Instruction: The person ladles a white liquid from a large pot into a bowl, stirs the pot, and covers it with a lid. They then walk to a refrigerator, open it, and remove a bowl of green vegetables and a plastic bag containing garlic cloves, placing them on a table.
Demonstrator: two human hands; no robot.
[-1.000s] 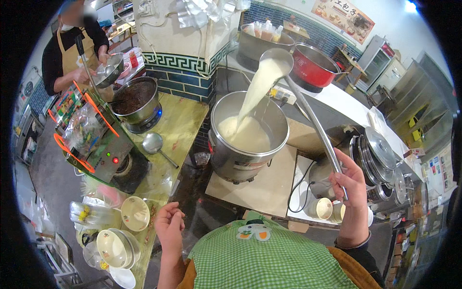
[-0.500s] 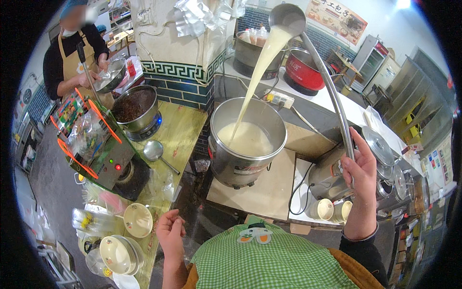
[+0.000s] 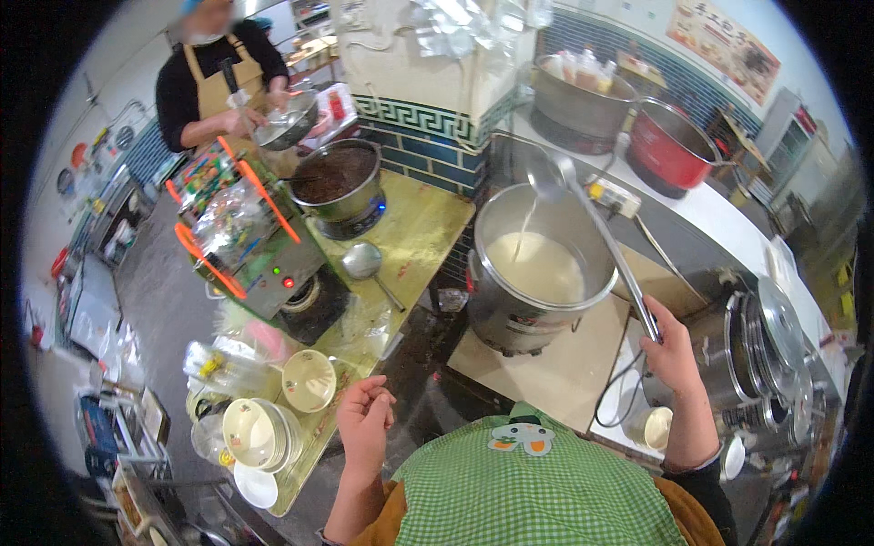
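My right hand (image 3: pixel 672 350) is closed round the end of a long-handled metal ladle (image 3: pixel 608 238). The ladle's bowl hangs tipped over a large steel pot (image 3: pixel 496 305), and a thin stream of milky, pale yellow liquid (image 3: pixel 537 266) falls from it into the same liquid inside. Beside the left table's edge, my left hand (image 3: pixel 366 414) hovers with loosely curled fingers and nothing in it. Nearest to it is a cream bowl (image 3: pixel 309 380) on the yellowish table (image 3: pixel 414 232).
Stacked bowls (image 3: pixel 255 435), a large spoon (image 3: pixel 362 261), a sealing machine (image 3: pixel 259 250) and a dark-filled pot (image 3: pixel 335 173) occupy the left table. Behind it, a person in an apron (image 3: pixel 228 86) holds a metal bowl. A red pot (image 3: pixel 669 146) and steel lidded pots (image 3: pixel 719 341) stand right.
The ladle has come down from high above the pot to near its rim, and the thick stream has thinned. My view has shifted, moving the scene rightward. My left hand stays curled.
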